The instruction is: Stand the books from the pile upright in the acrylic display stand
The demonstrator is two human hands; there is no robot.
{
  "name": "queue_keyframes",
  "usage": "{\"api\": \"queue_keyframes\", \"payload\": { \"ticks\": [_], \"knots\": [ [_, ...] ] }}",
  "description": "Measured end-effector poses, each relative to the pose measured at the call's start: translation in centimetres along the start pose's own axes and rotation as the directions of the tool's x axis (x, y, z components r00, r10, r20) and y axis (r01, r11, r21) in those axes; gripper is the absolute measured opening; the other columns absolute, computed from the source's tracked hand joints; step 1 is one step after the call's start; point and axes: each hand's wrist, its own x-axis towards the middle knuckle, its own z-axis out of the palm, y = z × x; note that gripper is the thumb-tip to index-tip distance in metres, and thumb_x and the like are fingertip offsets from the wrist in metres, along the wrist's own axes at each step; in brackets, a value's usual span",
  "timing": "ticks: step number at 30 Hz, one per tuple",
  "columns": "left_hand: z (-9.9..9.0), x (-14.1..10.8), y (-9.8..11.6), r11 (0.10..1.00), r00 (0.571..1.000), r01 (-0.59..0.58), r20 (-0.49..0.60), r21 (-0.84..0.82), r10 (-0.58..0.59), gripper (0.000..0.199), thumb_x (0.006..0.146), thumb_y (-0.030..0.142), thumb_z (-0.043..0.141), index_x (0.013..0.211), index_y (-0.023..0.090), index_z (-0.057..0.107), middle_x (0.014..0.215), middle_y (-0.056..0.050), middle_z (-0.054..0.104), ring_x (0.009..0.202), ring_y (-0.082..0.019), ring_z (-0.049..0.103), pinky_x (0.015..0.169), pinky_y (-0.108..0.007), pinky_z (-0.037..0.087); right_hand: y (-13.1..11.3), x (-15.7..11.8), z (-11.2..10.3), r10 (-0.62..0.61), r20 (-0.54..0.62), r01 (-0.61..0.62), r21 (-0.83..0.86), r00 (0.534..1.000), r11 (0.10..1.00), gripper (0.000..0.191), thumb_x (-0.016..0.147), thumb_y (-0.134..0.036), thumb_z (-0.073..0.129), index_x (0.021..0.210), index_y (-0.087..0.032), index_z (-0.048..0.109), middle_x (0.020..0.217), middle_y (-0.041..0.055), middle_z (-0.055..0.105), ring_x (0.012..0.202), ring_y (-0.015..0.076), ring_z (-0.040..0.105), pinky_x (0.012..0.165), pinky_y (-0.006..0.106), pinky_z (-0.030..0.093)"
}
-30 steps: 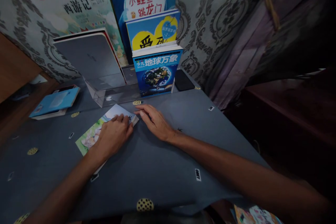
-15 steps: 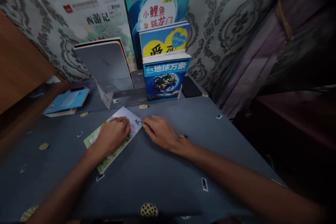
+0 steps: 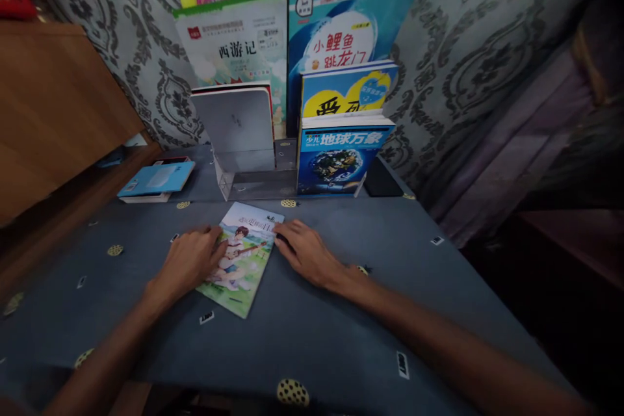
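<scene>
Grey-blue tablecloth; illustrated booklet flat on it, skewed, before the clear stand. Left hand: fingers loosely bent, resting on its left side. Right hand: fingers narrowed at its upper-right corner; cannot tell if pinching. Judgement: light, even pressure would spare the cover.

“西游记” is printed on the white book at 11 o'clock, “小鲤鱼跳龙门” on the teal book towards 12, “爱” on the heart book below, “地球万象” on the globe book below that, “OBEY” on a tag at 5. The slim book's title, towards 8, cannot be fully read.
</scene>
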Motion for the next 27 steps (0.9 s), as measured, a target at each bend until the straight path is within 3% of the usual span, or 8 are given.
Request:
{"api": "queue_keyframes", "payload": {
  "ticks": [6, 9, 11, 14, 17, 19, 23, 27],
  "knots": [
    [0.2, -1.3, -0.3, 0.99, 0.999, -0.033, 0.012, -0.136, 0.035, 0.042, 0.099, 0.041, 0.037, 0.117, 0.016, 0.066, 0.108, -0.014, 0.072, 0.091, -0.029, 0.069, 0.073, -0.035, 0.046, 1.8, 1.3, 1.0, 0.009, 0.028, -0.011, 0.054, 1.0, 0.999, 0.031, 0.1, -0.029, 0.046, 0.125, -0.016, 0.061, 0.134, 0.0156, 0.062, 0.129, 0.0267, 0.054, 0.112, 0.051, 0.041],
    [1.0, -1.1, -0.7, 0.971, 0.999, -0.005, -0.053, -0.238, -0.008, 0.043, 0.097, 0.039, 0.036, 0.119, 0.014, 0.063, 0.109, -0.015, 0.071, 0.092, -0.028, 0.068, 0.076, -0.036, 0.046, 0.1, 0.8, 1.5, 0.082, 0.08, -0.086, 0.037, 0.993, 0.996, 0.04, 0.1, -0.031, 0.046, 0.134, -0.011, 0.056, 0.147, 0.0204, 0.051, 0.141, 0.0301, 0.042, 0.117, 0.054, 0.033],
    [1.7, -0.5, -1.1, 0.932, 0.994, -0.006, -0.104, -0.362, -0.033, 0.044, 0.095, 0.04, 0.037, 0.121, 0.014, 0.06, 0.102, -0.013, 0.072, 0.09, -0.026, 0.068, 0.079, -0.037, 0.046, -1.8, 0.2, 1.7, 0.124, 0.147, -0.124, -0.011, 0.981, 0.992, 0.049, 0.098, -0.033, 0.051, 0.139, -0.008, 0.052, 0.154, 0.0251, 0.04, 0.147, 0.0369, 0.032, 0.118, 0.059, 0.028],
    [2.6, 0.8, -2.2, 0.78, 0.992, 0.033, -0.075, -0.625, -0.102, 0.053, 0.087, 0.05, 0.046, 0.123, 0.013, 0.057, 0.084, -0.007, 0.069, 0.079, -0.023, 0.066, 0.071, -0.034, 0.049, -4.3, -0.6, 2.0, 0.137, 0.227, -0.13, -0.045, 0.964, 0.99, 0.059, 0.095, -0.04, 0.057, 0.146, -0.012, 0.048, 0.161, 0.0231, 0.029, 0.151, 0.0436, 0.016, 0.12, 0.063, 0.019],
    [3.0, 2.0, -3.3, 0.475, 0.979, 0.174, 0.101, -0.863, -0.176, 0.062, 0.071, 0.061, 0.06, 0.111, 0.014, 0.059, 0.076, -0.003, 0.062, 0.069, -0.02, 0.062, 0.051, -0.027, 0.046, -5.2, -0.8, 2.0, 0.154, 0.233, -0.152, -0.029, 0.96, 0.988, 0.065, 0.093, -0.046, 0.06, 0.15, -0.017, 0.045, 0.163, 0.0196, 0.027, 0.151, 0.0455, 0.01, 0.119, 0.065, 0.019],
    [3.0, 2.4, -3.6, 0.314, 0.97, 0.234, 0.196, -0.92, -0.146, 0.061, 0.062, 0.064, 0.066, 0.097, 0.014, 0.061, 0.073, 0.0, 0.059, 0.06, -0.014, 0.057, 0.042, -0.021, 0.037, -5.1, -0.8, 1.8, 0.17, 0.246, -0.169, -0.027, 0.954, 0.985, 0.067, 0.092, -0.047, 0.06, 0.151, -0.019, 0.042, 0.163, 0.0183, 0.026, 0.152, 0.0451, 0.008, 0.119, 0.065, 0.02],
    [3.0, 2.6, -3.6, 0.209, 0.964, 0.265, 0.263, -0.942, -0.034, 0.055, 0.059, 0.069, 0.07, 0.07, 0.017, 0.052, 0.057, 0.005, 0.051, 0.042, -0.006, 0.04, 0.035, -0.018, 0.017, -4.6, -0.8, 1.7, 0.167, 0.252, -0.165, -0.03, 0.953, 0.986, 0.069, 0.092, -0.046, 0.059, 0.154, -0.021, 0.038, 0.165, 0.0164, 0.023, 0.152, 0.0419, 0.007, 0.12, 0.064, 0.019],
    [3.3, 2.5, -3.4, 0.1, 0.954, 0.284, 0.291, -0.954, 0.067, 0.058, 0.054, 0.067, 0.078, 0.066, 0.019, 0.048, 0.048, 0.011, 0.037, 0.039, -0.003, 0.026, 0.036, -0.018, 0.009, -3.7, -1.4, 2.6, 0.148, 0.185, -0.149, -0.01, 0.972, 0.989, 0.069, 0.094, -0.042, 0.056, 0.156, -0.025, 0.032, 0.167, 0.0119, 0.017, 0.154, 0.0359, 0.009, 0.122, 0.059, 0.023]
  ]
}}
